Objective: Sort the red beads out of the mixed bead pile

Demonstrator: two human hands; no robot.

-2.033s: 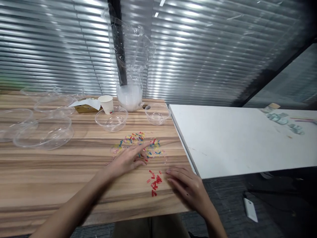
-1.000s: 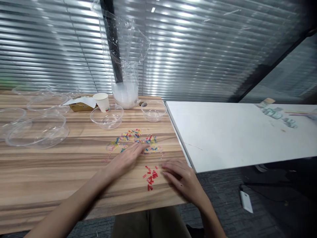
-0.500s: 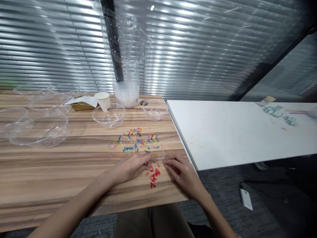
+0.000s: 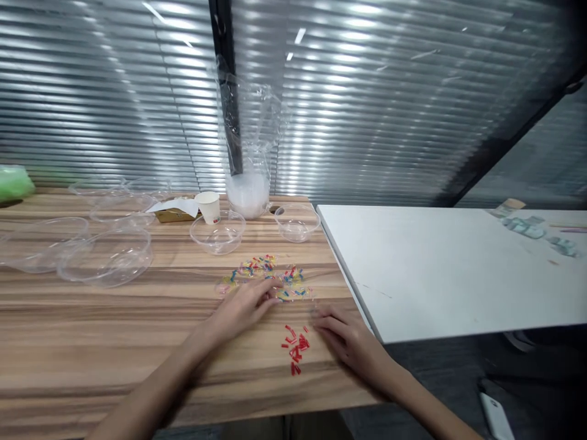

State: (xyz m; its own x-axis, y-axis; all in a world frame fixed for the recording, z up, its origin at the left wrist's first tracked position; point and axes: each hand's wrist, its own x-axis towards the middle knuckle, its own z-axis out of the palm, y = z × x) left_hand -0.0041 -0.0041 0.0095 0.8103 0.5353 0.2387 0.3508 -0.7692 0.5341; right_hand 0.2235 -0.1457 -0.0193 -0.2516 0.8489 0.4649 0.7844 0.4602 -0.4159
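Note:
A mixed pile of small coloured tube-like pieces, red, blue, yellow and pink, is spread on the wooden table. My left hand reaches over the near side of this pile, its fingers stretched forward and the thumb apart. Nothing shows between them. Closer to me lies a smaller group of red pieces. Just right of that group my right hand is at the table top with fingers loosely bent and parted, and I see nothing held there.
Clear plastic bowls stand behind the pile and at left, with another bowl at right. A paper cup, a small cardboard box and a bagged stack of bowls are at the back. A white table adjoins at right.
My left hand has moved away from the red group, forward over the mixed pile. The right hand stays beside the red pieces. The whole view has shifted slightly.

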